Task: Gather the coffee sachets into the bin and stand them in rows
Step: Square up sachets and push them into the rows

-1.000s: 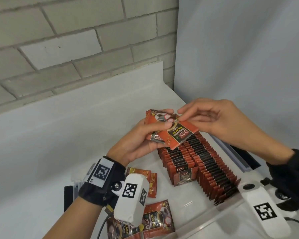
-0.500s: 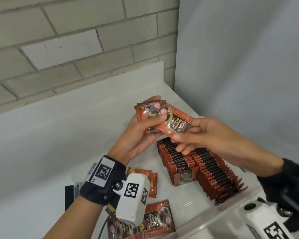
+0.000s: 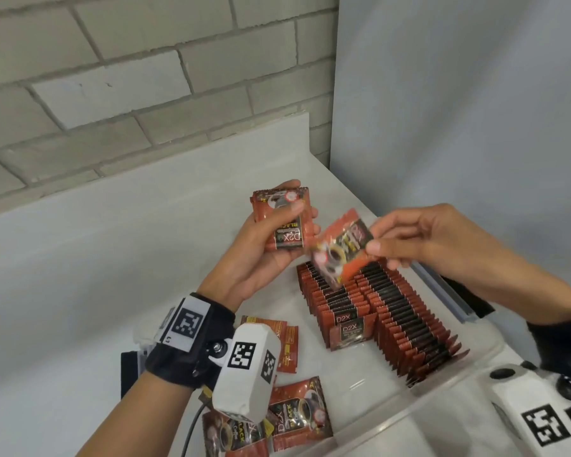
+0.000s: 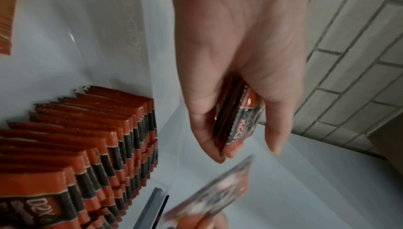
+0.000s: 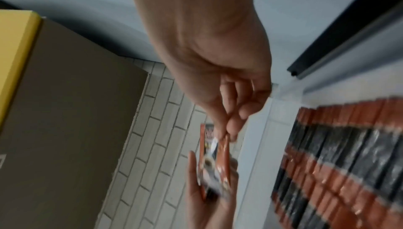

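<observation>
My left hand point(image 3: 271, 239) grips a small stack of red coffee sachets point(image 3: 285, 222) above the clear bin point(image 3: 393, 420), thumb on the front face; the stack point(image 4: 236, 120) shows edge-on in the left wrist view. My right hand point(image 3: 386, 240) pinches a single sachet point(image 3: 338, 249) by one end, tilted and blurred, just right of the stack. In the right wrist view that single sachet point(image 5: 223, 162) hangs from thumb and fingertips. Below both hands, two rows of standing sachets point(image 3: 389, 315) fill the bin's right part.
Loose sachets lie flat at the bin's near left point(image 3: 297, 413) and behind my left wrist point(image 3: 289, 344). A brick wall point(image 3: 112, 94) stands behind, a grey panel point(image 3: 459, 110) to the right. A cardboard box point(image 5: 65, 95) shows in the right wrist view.
My right hand has drawn one sachet off the stack and carried it right and down, turning it. My left hand keeps the other sachets, now held more upright.
</observation>
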Demonstrator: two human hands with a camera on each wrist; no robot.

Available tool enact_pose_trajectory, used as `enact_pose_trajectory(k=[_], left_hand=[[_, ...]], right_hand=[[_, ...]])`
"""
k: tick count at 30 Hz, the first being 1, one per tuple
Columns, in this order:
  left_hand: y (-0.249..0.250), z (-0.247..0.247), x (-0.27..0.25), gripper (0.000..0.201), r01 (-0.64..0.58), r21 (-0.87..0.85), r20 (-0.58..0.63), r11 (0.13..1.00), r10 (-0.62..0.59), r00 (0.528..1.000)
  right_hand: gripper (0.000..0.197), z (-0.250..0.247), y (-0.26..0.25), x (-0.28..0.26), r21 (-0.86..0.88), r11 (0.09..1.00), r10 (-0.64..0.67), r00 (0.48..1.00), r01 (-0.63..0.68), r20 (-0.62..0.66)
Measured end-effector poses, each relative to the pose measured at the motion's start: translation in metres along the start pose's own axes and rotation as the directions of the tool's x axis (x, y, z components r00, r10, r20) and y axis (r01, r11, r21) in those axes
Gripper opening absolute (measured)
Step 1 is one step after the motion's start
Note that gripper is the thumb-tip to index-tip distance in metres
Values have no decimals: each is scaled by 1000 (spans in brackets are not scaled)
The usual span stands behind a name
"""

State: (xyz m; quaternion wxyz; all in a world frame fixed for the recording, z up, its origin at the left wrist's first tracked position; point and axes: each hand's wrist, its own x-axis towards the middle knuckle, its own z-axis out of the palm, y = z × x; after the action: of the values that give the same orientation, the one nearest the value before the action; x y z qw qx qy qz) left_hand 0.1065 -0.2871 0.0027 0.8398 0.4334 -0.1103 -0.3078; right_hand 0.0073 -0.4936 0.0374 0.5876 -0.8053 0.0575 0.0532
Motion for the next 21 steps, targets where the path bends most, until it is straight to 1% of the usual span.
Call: enact_pose_trajectory(k=[2,4,6,9,12,14,17,21], left_hand=[[1,0,0,19,-4,-13,-37,1000,3,999],[2,1,0,23,-4,-5,-60,1000,3,998],[1,2,-1,24,1,8,-70,1000,0,998],[2,2,-1,19,8,5,-77,1000,-7,997],[1,2,-1,20,24,3,-91,1000,-23,996],[1,2,-1,20,35,5,-93,999,-34,995],[0,2,-1,24,51,7,-99,999,-50,994],[0,2,-1,25,57,0,-98,998,-57,994]], right_hand=[[12,-1,4,-7,-159,987,2,994,15,110],[5,4,8,-14,-303,950,-19,985,71,174],[5,11,14,-20,-378,919,-51,984,115,173],[9,18,22,-23,-470,867,-100,983,163,155],[9,23,31,-22,-582,782,-137,972,224,189],[5,26,34,-22,-632,732,-155,966,254,209],[5,29,37,-22,-655,705,-158,960,273,230],[4,32,40,-22,-682,679,-119,957,273,264]])
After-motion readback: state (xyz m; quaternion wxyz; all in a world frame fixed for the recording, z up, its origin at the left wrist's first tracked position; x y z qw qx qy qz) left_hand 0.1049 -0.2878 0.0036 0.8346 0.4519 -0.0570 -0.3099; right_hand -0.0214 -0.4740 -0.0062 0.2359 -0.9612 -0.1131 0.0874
